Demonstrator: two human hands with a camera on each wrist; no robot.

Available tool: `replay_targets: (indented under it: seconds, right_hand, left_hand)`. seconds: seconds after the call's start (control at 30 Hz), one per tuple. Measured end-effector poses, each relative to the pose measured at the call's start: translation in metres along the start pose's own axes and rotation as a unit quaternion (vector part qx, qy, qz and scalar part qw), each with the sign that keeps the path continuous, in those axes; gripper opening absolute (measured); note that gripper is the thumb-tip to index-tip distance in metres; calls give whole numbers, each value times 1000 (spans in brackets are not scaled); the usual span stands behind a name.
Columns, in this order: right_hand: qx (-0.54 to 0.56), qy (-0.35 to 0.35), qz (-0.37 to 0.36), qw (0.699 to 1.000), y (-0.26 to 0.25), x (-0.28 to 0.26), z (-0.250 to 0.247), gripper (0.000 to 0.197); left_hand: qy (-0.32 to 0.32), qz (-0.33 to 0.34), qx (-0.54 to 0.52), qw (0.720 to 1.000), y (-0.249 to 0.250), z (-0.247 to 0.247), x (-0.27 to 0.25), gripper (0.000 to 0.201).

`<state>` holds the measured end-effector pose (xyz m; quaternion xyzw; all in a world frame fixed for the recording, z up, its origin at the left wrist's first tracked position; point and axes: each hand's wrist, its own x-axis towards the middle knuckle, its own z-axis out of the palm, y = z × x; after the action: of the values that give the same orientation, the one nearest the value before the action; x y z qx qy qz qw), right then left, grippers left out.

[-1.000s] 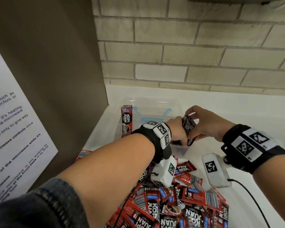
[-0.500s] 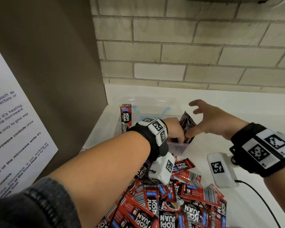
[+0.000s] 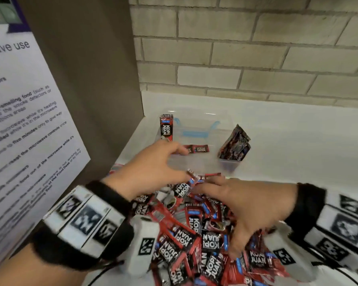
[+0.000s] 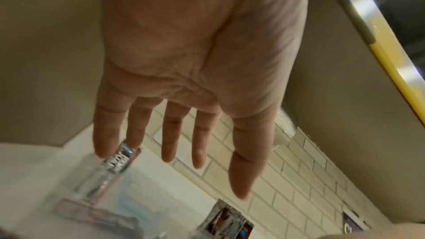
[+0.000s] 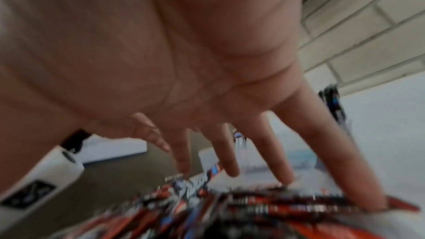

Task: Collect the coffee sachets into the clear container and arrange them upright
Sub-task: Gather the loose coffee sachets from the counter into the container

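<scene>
The left hand (image 3: 153, 164) hovers with straight, spread fingers and holds nothing; the left wrist view shows its bare palm above the near left part of the clear container (image 3: 196, 129). The right hand (image 3: 248, 207) is also released, fingers splayed and reaching down onto the heap of loose coffee sachets (image 3: 194, 240); in the right wrist view its longest finger touches a red sachet at the heap's edge, though blur hides whether anything is pinched yet.

The step in hand looks like the fetching of another batch: both hands are empty and turned toward the pile. The next move calls for gathering a few sachets, squaring them into a bundle, then carrying them over the near rim and standing them on end.

The heap lies on the white desk (image 3: 298, 141) directly under and between the hands, just in front of the container. Inside the container, one upright sachet (image 3: 166, 126) leans at the far left corner, a standing bundle of sachets (image 3: 235, 144) fills the near right corner, and a flat sachet (image 3: 198, 149) lies on the bottom just beyond the left fingertips. Most of the task remains.
</scene>
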<state>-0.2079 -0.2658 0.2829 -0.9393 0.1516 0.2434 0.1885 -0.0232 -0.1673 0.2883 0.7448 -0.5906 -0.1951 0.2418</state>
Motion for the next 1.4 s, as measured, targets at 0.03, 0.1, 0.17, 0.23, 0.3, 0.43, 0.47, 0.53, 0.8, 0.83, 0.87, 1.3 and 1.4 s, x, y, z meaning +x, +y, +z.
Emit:
replay_targets:
  seconds: [0.03,0.1,0.17,0.23,0.3,0.43,0.47,0.53,0.8,0.83,0.87,1.3,1.4]
  right_hand:
    - [-5,-20,11,1000,-1,6,8,126]
    - [-20,-53,41,998,-3,16,19,136]
    - [-54,-70,57,994,-7,21,25,138]
    - [-91,-69,57,992,-7,24,27,138]
    - [-111,-41,48,992,-4,25,27,131]
    - [-120,60,8,991,7,28,28,97]
    - [-117,83,3,990,9,28,29,87]
    - [-105,126,-5,986,10,27,30,70]
    - [-67,205,-17,976,11,18,16,66]
    - [-67,208,-15,976,12,18,14,65]
    - [-65,214,-12,975,14,18,12,65]
    - [36,246,4,969,22,13,-17,45]
    - [72,253,16,965,25,11,-21,39]
  left_hand:
    - [-28,-12,35,999,-4,0,-12,58]
    - [-118,-43,123,984,-11,3,-31,77]
    - [-206,-70,179,959,-16,11,-45,95]
    - [-265,-83,187,942,-19,20,-55,111]
    - [-304,-88,184,930,-19,28,-61,121]
    - [-296,-78,206,929,-21,43,-62,119]
    - [-274,-67,220,934,-21,45,-60,113]
    - [-220,-39,252,942,-21,48,-54,97]
    - [-108,18,295,949,-20,46,-34,54]
    - [-101,20,288,952,-19,44,-32,52]
    - [-92,24,281,955,-18,41,-30,49]
    - [40,-32,116,992,-13,-14,-17,14]
    - [73,-44,36,996,-16,-21,-14,9]
